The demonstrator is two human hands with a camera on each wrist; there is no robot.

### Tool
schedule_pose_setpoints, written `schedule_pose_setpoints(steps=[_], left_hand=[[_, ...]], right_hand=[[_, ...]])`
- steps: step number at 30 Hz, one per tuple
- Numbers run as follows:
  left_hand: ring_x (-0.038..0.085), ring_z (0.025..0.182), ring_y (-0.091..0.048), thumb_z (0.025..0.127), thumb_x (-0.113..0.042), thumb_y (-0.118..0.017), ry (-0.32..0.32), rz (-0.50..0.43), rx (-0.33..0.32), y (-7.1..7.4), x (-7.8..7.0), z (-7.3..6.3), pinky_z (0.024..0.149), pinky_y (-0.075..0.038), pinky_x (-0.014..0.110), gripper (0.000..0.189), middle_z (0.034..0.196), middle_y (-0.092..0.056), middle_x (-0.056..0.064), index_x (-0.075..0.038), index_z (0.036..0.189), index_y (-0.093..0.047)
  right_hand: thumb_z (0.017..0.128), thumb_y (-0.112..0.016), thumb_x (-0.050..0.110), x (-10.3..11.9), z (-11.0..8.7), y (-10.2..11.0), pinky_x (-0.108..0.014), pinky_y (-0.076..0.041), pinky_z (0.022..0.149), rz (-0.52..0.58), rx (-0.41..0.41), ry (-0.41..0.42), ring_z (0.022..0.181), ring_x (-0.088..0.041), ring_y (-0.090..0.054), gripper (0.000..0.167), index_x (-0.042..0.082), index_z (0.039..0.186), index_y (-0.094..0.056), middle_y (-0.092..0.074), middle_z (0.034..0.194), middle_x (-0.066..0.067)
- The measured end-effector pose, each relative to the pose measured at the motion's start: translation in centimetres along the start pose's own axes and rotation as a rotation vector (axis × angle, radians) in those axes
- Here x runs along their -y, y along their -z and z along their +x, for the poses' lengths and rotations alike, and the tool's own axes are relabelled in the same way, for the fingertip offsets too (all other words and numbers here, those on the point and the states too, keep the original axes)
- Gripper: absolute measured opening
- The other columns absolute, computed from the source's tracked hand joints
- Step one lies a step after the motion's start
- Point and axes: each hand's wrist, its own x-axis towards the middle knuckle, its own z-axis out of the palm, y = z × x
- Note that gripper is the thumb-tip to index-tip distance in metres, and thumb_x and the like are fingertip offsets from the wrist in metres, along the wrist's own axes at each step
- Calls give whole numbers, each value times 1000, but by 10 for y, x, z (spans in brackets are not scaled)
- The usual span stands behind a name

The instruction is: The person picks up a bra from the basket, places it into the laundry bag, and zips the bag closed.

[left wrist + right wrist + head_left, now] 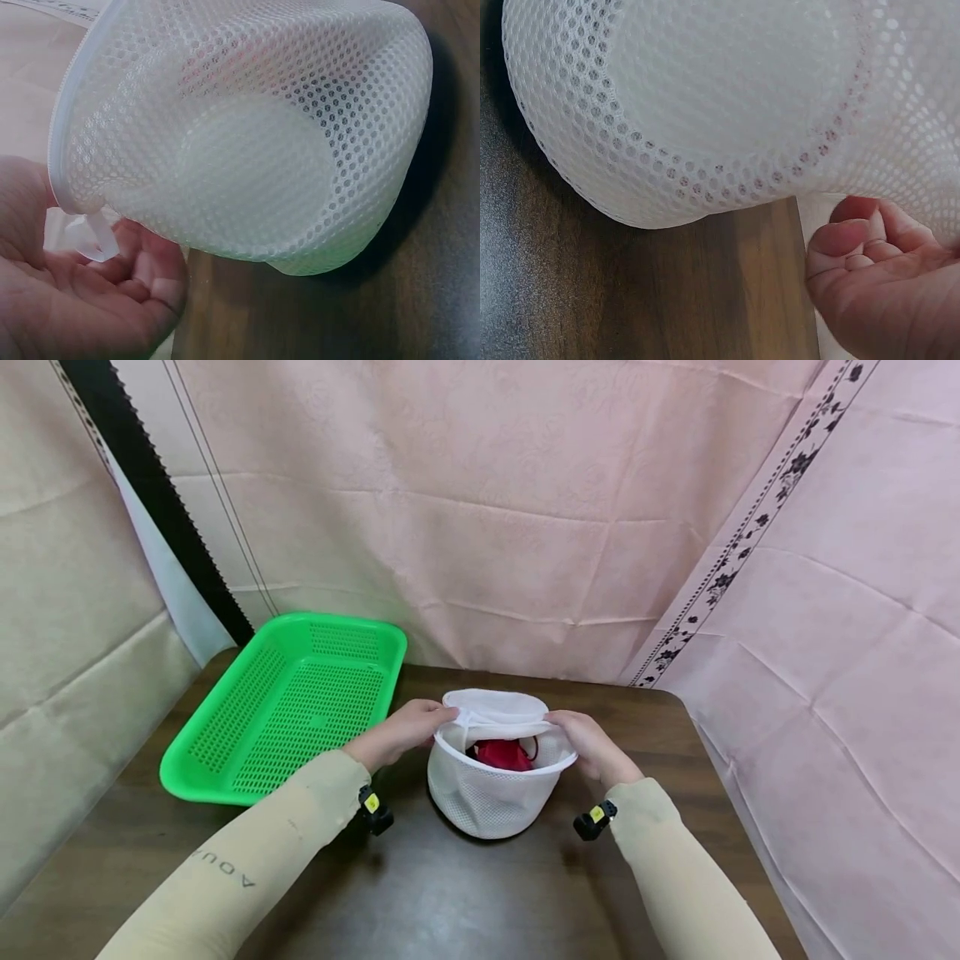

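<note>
A green perforated basket [307, 706] sits on a brown wood-grain table [465, 902] before pale pink cloth [487, 552]

A small black left wrist camera [377, 814] with a bright yellow patch [372, 802] sits at the cuff of a pale cream left sleeve [285, 822]. Farther up the sleeve from that camera is dark capital lettering [223, 866], partly unreadable. To that camera's right, a matching right sleeve [690, 868] carries another black, yellow-marked right wrist camera [591, 823].
</note>
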Motion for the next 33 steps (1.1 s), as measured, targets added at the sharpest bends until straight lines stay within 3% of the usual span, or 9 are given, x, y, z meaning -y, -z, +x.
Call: schedule_pose_setpoints(steps=[7,12,17,23,30,33], left_hand=[[21,107,-55,96,-32,-59,-148,-3,-44,2,-2,-1,94,-45,44,33,116,-61,7,-9,119,-59],[23,98,-54,95,-27,-62,-251,20,-71,6,-4,-2,82,-48,36,32,109,-59,9,-11,123,-57],[22,96,-51,93,-22,-65,-300,26,-81,6,-6,-3,78,-48,32,31,107,-59,8,-10,121,-58],[25,105,-53,93,-10,-63,-374,27,-109,5,-11,-7,87,-47,37,30,113,-60,12,-4,122,-57],[23,102,-57,91,-5,-64,-429,9,-140,5,-3,0,84,-49,35,28,112,-62,10,-4,118,-59],[23,97,-58,90,-5,-66,-435,9,-162,6,-4,0,80,-50,33,26,109,-63,10,-4,116,-62]], right_hand=[[97,-56,22,3,1,-2,-36,-51,79,-21,-54,131,98,-23,-59,35,5,128,-56,-60,117,-12],[97,-58,19,6,-2,-3,-36,-51,79,2,-65,189,99,-23,-58,34,7,129,-57,-58,120,-11],[97,-59,18,7,-4,-1,-35,-52,79,25,-73,206,100,-23,-59,34,9,130,-56,-57,120,-12],[98,-59,20,8,-6,2,-34,-51,82,38,-56,227,105,-24,-57,36,12,133,-56,-56,124,-12],[96,-58,8,4,-6,2,-31,-53,76,81,-65,251,90,-18,-62,26,0,121,-60,-63,103,-7],[95,-58,4,4,-7,2,-31,-53,74,111,-69,250,87,-18,-62,19,0,114,-62,-64,98,-6]])
